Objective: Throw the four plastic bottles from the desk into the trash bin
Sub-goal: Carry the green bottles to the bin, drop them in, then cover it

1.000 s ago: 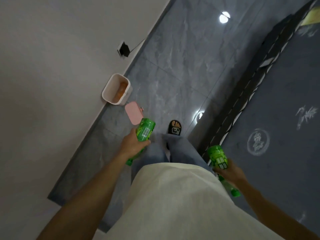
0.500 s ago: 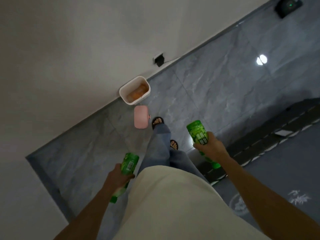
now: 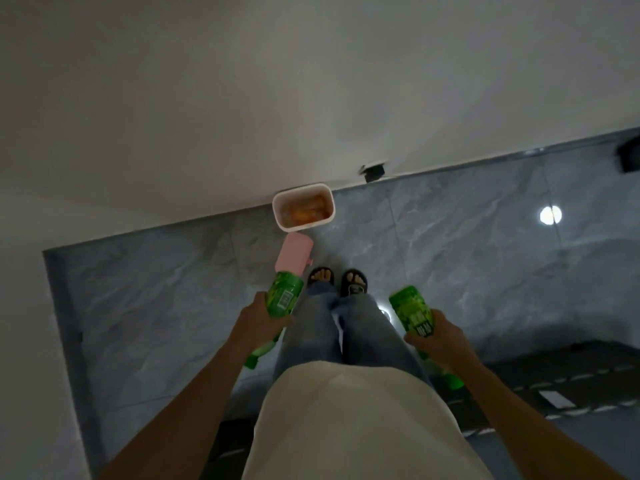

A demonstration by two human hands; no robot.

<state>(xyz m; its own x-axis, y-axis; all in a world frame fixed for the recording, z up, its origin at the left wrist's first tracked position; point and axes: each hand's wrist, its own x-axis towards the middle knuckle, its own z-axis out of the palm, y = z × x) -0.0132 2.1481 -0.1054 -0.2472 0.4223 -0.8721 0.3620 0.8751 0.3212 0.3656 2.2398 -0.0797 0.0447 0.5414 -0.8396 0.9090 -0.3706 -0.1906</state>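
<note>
Since a moment ago the white open plastic trash bin (image 3: pixel 304 206) has swung dead ahead, by the far wall. The left hand (image 3: pixel 260 320) grasps one green plastic bottle (image 3: pixel 281 296); the right hand (image 3: pixel 437 336) clenches another (image 3: pixel 412 311). Both bottles look light, crushable and slick, so mid-body grips suit them.

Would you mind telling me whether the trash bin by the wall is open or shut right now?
Open. The trash bin shows its inside, with orange items in it, and its pink lid lies on the floor in front.

Cream top (image 3: pixel 349 420), faded blue jeans (image 3: pixel 332 327) — black open-toed sandals (image 3: pixel 353 284)
</note>
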